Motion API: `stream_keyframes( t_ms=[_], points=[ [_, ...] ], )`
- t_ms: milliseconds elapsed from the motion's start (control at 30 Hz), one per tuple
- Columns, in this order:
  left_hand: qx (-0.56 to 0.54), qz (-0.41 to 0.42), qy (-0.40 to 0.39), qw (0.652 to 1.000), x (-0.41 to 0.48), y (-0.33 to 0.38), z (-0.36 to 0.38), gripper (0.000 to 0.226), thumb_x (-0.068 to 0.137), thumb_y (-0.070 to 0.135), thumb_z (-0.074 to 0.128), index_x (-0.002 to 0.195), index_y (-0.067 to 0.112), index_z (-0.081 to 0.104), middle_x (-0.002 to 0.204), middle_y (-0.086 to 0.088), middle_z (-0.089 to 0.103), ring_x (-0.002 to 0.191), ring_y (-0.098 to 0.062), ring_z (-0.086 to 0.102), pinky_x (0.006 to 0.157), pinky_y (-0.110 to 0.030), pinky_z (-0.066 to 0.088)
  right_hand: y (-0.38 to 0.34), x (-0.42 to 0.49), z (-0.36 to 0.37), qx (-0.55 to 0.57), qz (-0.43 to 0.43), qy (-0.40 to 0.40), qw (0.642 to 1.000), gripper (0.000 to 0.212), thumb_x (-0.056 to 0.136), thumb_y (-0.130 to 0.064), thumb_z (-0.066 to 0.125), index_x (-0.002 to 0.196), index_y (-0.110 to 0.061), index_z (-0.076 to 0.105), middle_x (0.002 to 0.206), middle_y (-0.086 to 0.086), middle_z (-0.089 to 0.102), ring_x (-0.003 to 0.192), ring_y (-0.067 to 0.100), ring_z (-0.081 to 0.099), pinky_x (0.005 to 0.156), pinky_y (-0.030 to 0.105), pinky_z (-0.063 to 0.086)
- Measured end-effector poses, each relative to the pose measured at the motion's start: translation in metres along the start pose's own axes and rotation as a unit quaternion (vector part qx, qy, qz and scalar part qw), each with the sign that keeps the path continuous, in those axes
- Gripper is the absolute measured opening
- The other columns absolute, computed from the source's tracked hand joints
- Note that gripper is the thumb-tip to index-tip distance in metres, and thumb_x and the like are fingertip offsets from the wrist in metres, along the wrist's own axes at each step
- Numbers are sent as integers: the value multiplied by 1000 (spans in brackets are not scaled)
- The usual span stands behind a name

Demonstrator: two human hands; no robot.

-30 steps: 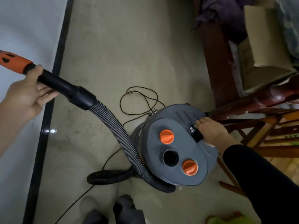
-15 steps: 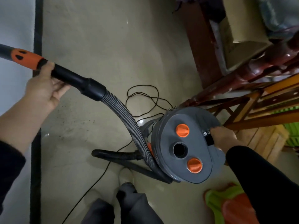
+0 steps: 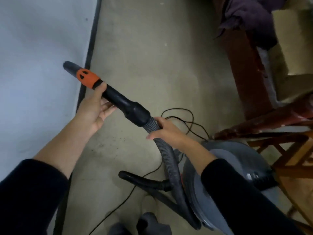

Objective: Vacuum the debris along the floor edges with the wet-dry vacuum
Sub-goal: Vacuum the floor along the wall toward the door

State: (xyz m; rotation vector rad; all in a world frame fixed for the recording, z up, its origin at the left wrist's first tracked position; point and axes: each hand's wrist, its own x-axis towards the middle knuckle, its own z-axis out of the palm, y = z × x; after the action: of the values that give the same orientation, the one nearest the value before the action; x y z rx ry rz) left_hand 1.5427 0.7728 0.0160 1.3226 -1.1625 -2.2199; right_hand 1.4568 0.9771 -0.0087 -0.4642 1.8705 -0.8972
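Note:
The grey wet-dry vacuum (image 3: 237,160) stands on the floor at the lower right, partly hidden by my right arm. Its ribbed grey hose (image 3: 166,158) rises to a black wand (image 3: 123,102) with an orange collar (image 3: 87,77) and a dark nozzle tip (image 3: 69,66) held in the air near the wall. My left hand (image 3: 94,109) holds the wand from below, thumb on top just behind the orange collar. My right hand (image 3: 166,131) grips the hose just below the wand's cuff. Dark debris specks (image 3: 108,143) lie on the floor near the black baseboard (image 3: 91,43).
A black power cord (image 3: 184,116) loops on the floor behind the vacuum. Dark wooden furniture (image 3: 242,65) and a wooden chair frame (image 3: 288,150) crowd the right side. A cardboard box (image 3: 294,48) sits at the far right. The white wall (image 3: 37,65) runs along the left.
My right hand left the vacuum's top and now grips the hose. My left hand swung the wand rightward, so the nozzle tip has come into view. The view shifted.

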Motion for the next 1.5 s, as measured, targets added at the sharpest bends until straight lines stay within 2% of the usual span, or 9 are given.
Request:
stream_keyframes(
  t_ms=[100,300,467,700,867,1067,1167,1267,1500],
  points=[
    [1,-17,11,1000,4,-14,-30,34,97,32,58,123,10,54,106,-9,73,91,-15,73,68,-24,58,-14,34,35,-44,-56,1,997,49,70,-13,79,113,-17,56,97,-4,62,82,6,58,61,18,43],
    [-105,-81,89,987,22,-71,-115,35,98,25,58,128,8,51,117,-16,68,96,-20,72,77,-30,58,6,82,98,-150,-50,-77,984,62,70,-19,81,124,-23,51,108,-2,61,95,14,59,72,23,49],
    [-147,-138,110,973,38,-139,-172,42,99,25,54,135,3,48,127,-19,63,111,-24,65,81,-30,55,37,116,166,-220,-28,-114,968,49,70,-30,81,110,-19,54,100,-2,62,88,15,60,76,32,53],
    [-226,-222,152,936,73,-246,-245,41,101,25,52,134,1,49,134,-17,58,106,-21,63,74,-28,54,102,169,252,-380,-31,-154,911,38,75,-27,71,108,-17,54,96,2,57,83,20,58,74,36,52],
    [-255,-260,218,905,92,-320,-291,49,99,23,56,140,-2,44,140,-18,53,129,-28,52,92,-30,45,152,196,301,-466,-55,-226,854,40,79,-34,67,111,-18,49,99,4,54,87,22,55,74,36,50],
    [-303,-266,240,883,101,-389,-319,48,100,25,55,139,-1,45,137,-19,55,124,-27,55,94,-30,44,193,211,344,-543,-71,-262,795,38,85,-31,62,115,-14,45,106,10,53,92,24,52,67,31,39],
    [-321,-258,243,878,98,-413,-329,48,100,28,53,138,0,46,133,-18,58,106,-23,61,88,-30,45,204,213,362,-573,-81,-266,771,40,86,-29,62,118,-13,45,109,11,53,95,26,54,67,31,38],
    [-337,-246,253,873,94,-429,-341,46,101,31,50,137,1,47,129,-17,59,94,-19,63,79,-31,48,218,209,382,-591,-103,-262,756,45,87,-30,61,123,-12,43,113,13,53,101,28,54,71,32,39],
    [-334,-240,251,876,79,-445,-363,39,103,28,47,133,5,47,104,-11,63,95,-22,62,70,-31,50,238,195,410,-610,-103,-262,741,48,89,-30,61,127,-9,40,119,15,51,107,29,52,79,33,41]
  ],
)
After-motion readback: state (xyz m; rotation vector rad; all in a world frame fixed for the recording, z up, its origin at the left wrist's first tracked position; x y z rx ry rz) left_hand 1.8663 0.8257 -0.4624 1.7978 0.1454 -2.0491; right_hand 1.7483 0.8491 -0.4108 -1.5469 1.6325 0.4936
